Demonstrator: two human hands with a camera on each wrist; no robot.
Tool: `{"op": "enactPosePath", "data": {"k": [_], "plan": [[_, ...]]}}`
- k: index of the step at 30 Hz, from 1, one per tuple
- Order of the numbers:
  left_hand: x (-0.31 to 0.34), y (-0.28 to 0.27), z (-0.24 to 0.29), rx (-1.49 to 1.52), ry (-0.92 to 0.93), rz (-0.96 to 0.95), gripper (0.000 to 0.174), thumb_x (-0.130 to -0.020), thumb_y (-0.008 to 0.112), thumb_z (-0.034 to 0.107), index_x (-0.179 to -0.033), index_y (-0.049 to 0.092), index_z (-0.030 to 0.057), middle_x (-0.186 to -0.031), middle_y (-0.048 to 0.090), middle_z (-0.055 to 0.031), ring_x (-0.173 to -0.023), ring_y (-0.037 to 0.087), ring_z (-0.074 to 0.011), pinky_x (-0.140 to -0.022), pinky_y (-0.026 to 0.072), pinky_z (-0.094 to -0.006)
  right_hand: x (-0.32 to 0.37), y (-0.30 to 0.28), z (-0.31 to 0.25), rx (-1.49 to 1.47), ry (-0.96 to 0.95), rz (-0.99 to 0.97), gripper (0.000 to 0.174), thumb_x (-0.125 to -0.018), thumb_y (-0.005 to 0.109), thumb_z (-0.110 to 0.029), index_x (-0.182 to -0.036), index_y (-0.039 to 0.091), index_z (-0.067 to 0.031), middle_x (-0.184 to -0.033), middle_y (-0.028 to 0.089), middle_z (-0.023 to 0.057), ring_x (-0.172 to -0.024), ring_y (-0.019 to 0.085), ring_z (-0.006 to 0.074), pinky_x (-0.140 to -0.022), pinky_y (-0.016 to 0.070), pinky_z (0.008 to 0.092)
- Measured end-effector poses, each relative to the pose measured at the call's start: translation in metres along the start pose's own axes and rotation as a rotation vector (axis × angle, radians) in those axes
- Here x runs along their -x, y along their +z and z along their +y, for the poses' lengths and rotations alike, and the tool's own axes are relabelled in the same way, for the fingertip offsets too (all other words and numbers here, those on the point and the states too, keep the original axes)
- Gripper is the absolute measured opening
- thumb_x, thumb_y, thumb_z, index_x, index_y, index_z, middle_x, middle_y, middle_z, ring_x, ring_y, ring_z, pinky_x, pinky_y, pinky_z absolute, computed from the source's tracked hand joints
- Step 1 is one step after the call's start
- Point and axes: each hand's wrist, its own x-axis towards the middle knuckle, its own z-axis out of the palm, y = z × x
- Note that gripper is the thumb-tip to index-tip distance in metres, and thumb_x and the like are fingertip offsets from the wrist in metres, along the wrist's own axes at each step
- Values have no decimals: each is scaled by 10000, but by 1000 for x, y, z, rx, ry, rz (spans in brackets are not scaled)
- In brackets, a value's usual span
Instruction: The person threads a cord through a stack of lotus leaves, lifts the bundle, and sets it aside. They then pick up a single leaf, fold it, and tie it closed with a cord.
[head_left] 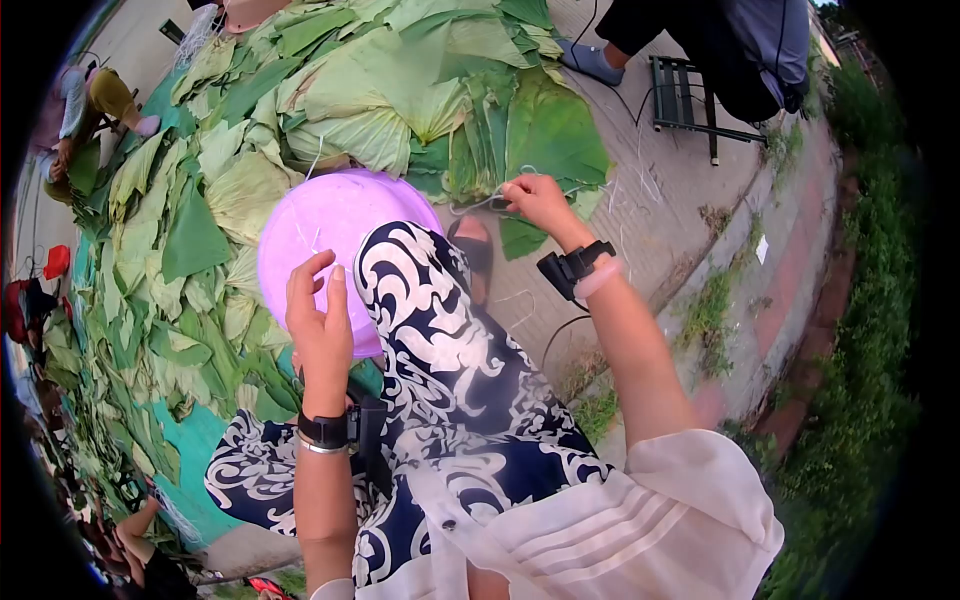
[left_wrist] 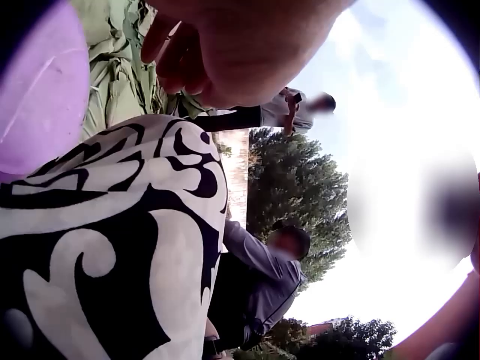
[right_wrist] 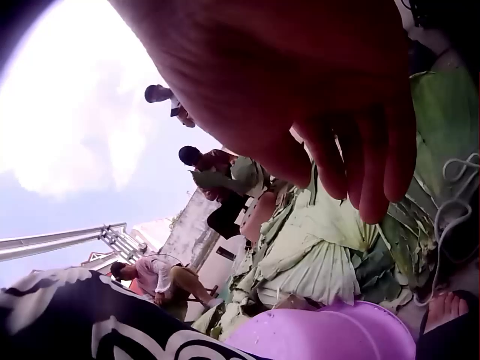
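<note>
My left hand (head_left: pixel 322 315) is held over the near edge of a round purple plastic basin (head_left: pixel 300 215), thumb and forefinger apart with nothing between them. In the left wrist view its other fingers (left_wrist: pixel 180 64) hang loosely bent. My right hand (head_left: pixel 545 208) hovers beyond my knee, close over the edge of the leaf pile. The right wrist view shows its fingers (right_wrist: pixel 371 169) hanging loosely downward. A thin white cord (right_wrist: pixel 437 247) runs in loops beside them, and the fingertips overlap it in the head view. Large flat green leaves (head_left: pixel 370 70) lie heaped behind the basin.
A patterned trouser leg (head_left: pixel 420 290) rises against the basin. A sandaled foot (head_left: pixel 478 262) stands on the concrete beside the pile. At upper right is a folding stool (head_left: pixel 685 100) with a person next to it. Another person (head_left: pixel 75 115) sits at far left, and plants (head_left: pixel 860 300) line the right side.
</note>
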Motion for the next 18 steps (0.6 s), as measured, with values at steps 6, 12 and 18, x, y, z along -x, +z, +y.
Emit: {"op": "enactPosePath", "data": {"k": [6, 12, 18], "plan": [[-26, 67, 53, -289, 441, -96, 346, -851, 634, 146, -1159, 561, 7, -1170, 563, -144, -1132, 511, -325, -981, 361, -426, 0, -4, 119, 136, 164, 100, 331, -885, 641, -229, -1099, 625, 22, -896, 677, 81, -729, 659, 144, -610, 505, 286], [-29, 76, 55, -458, 435, -75, 415, -843, 622, 169, -1222, 541, 22, -1242, 549, -146, -1224, 467, -326, -1022, 312, -428, -34, 4, 128, 126, 27, 229, 442, -819, 654, -243, -1172, 599, 19, -1145, 624, 229, -1066, 601, 348, -928, 464, 401], [-39, 80, 56, -487, 397, -105, 477, -817, 652, 199, -1228, 519, -2, -1250, 523, -134, -1253, 433, -324, -1068, 258, -488, -85, 11, 117, 476, -150, 333, 522, -803, 607, -200, -1273, 511, 4, -1341, 487, 225, -1149, 533, 395, -961, 447, 436]]}}
